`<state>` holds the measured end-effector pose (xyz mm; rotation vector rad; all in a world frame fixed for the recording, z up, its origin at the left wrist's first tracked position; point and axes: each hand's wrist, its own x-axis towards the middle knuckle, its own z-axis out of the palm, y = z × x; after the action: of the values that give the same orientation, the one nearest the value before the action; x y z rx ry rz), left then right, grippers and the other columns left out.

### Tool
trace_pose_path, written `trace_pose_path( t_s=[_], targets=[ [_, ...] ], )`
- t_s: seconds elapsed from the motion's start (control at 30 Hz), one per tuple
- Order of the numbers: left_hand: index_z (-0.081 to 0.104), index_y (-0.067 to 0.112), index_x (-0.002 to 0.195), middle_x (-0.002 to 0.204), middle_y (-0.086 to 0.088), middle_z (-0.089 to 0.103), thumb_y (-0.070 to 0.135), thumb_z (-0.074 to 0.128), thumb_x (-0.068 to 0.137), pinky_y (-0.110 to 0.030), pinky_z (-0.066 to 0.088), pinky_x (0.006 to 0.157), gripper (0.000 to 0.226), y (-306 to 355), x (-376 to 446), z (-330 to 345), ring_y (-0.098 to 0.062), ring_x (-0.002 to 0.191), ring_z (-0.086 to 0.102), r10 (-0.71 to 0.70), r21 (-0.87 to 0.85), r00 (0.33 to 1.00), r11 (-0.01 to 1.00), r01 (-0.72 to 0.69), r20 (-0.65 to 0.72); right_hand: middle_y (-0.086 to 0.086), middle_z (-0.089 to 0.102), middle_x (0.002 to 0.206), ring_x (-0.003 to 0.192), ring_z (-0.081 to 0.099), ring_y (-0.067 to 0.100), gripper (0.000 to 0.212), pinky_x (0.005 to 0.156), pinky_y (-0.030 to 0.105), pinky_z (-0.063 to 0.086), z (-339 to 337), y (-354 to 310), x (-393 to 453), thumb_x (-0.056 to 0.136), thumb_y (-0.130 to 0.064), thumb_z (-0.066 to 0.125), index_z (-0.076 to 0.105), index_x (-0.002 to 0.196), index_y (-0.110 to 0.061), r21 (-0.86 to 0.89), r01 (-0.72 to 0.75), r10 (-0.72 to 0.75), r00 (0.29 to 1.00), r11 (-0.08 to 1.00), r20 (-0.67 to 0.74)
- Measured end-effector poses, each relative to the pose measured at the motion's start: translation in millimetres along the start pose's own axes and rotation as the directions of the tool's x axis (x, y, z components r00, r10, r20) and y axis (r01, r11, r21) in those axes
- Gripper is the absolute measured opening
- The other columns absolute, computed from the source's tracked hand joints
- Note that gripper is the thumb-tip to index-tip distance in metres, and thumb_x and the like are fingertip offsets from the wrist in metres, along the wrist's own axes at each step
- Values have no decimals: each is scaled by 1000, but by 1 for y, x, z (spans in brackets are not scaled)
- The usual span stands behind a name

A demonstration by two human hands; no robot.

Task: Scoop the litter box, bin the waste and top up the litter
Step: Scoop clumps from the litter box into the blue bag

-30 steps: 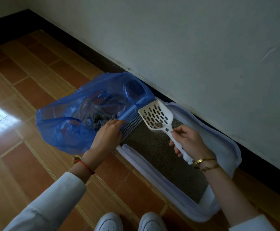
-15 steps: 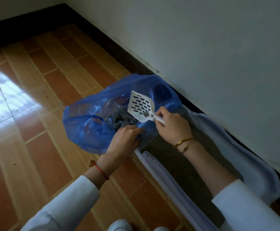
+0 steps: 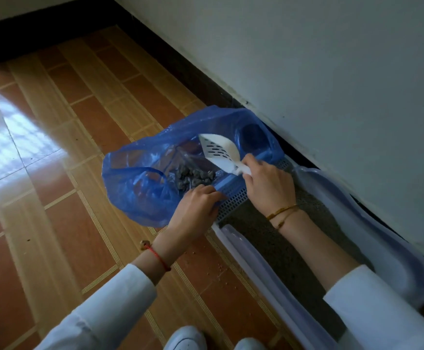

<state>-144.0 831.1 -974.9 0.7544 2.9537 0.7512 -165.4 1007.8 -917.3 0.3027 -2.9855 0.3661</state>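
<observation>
A floor of orange-brown tiles point(image 3: 62, 210) runs up to a pale wall point(image 3: 332, 72) with a dark skirting, and the long translucent plastic litter box point(image 3: 254, 263) lies along that wall, grey litter point(image 3: 304, 238) filling its middle. At its far end a thin blue plastic bag point(image 3: 140, 188) sits open on the floor, a heap of dark grey clumps point(image 3: 193, 176) already inside. The right hand point(image 3: 269, 188) grips the handle of a white slotted plastic scoop point(image 3: 218, 151), tilted on edge over the bag's mouth — apparently to tip its load out. The left hand point(image 3: 195, 210) pinches the bag's near rim against the box's perforated end grille point(image 3: 233, 198), probably to keep the floppy mouth wide and low. Little stands in the way; the bag's slack far wall could fold inward. Spilled granules point(image 3: 206, 261) dot the tiles beside the box — and white shoes point(image 3: 185, 337) stand close below.
</observation>
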Motion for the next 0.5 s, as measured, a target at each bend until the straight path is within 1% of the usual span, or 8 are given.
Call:
trace_pose_path(
  t_s=[0.07,0.1,0.17,0.2,0.23,0.3,0.33,0.5],
  targets=[
    [63,19,122,110,-2,64,12,57,89,-38,52,82,34,3,1,-1,-21,99,59,11,11,1000,1000,-11,-7,1,67,87,73,65,20,14,54,29,45,-6,10,-18,94,-25,51,52,107,-19,248,-153,148,988,957,38],
    [61,17,124,113,-3,63,11,57,89,-38,52,83,36,4,2,-1,-22,102,58,20,15,1000,1000,-20,-14,-2,67,83,70,65,17,13,54,30,49,-8,16,-31,94,-27,52,53,105,-20,349,-239,225,971,906,82],
    [58,14,127,120,-5,61,10,58,88,-36,52,85,40,8,4,-3,-23,107,57,31,18,999,999,-30,-24,-5,68,80,72,66,12,12,63,32,56,-12,26,-58,93,-26,55,55,104,-22,512,-417,372,908,750,195],
    [56,14,129,123,-5,59,10,58,88,-36,52,87,41,11,5,-3,-23,109,56,31,16,999,999,-31,-21,-5,69,81,75,66,10,13,67,32,56,-13,31,-73,92,-24,56,56,105,-21,570,-491,430,868,659,249],
    [55,14,131,125,-5,58,12,57,89,-36,52,87,42,13,6,-3,-23,111,55,36,13,999,999,-36,-13,-5,69,83,79,66,8,13,67,28,54,-14,36,-87,92,-22,57,56,105,-21,610,-545,474,830,575,294],
    [55,14,132,126,-5,58,13,57,90,-36,51,89,42,19,8,-3,-22,112,55,69,15,998,998,-69,9,-5,70,85,84,64,5,14,63,22,45,-19,47,-117,92,-18,56,57,106,-19,636,-628,545,756,448,363],
    [55,15,131,126,-5,59,14,58,90,-36,51,89,41,22,8,-2,-22,112,55,88,20,996,996,-89,20,-5,69,86,84,63,4,15,62,22,42,-21,52,-130,92,-18,56,57,106,-18,631,-665,580,717,400,388],
    [61,11,125,124,-7,61,10,61,89,-37,50,91,37,34,12,6,-24,112,58,160,16,986,987,-161,46,-3,71,86,86,63,11,18,70,30,45,-17,78,-179,91,-16,57,58,109,-13,556,-809,712,505,192,488]
  ],
)
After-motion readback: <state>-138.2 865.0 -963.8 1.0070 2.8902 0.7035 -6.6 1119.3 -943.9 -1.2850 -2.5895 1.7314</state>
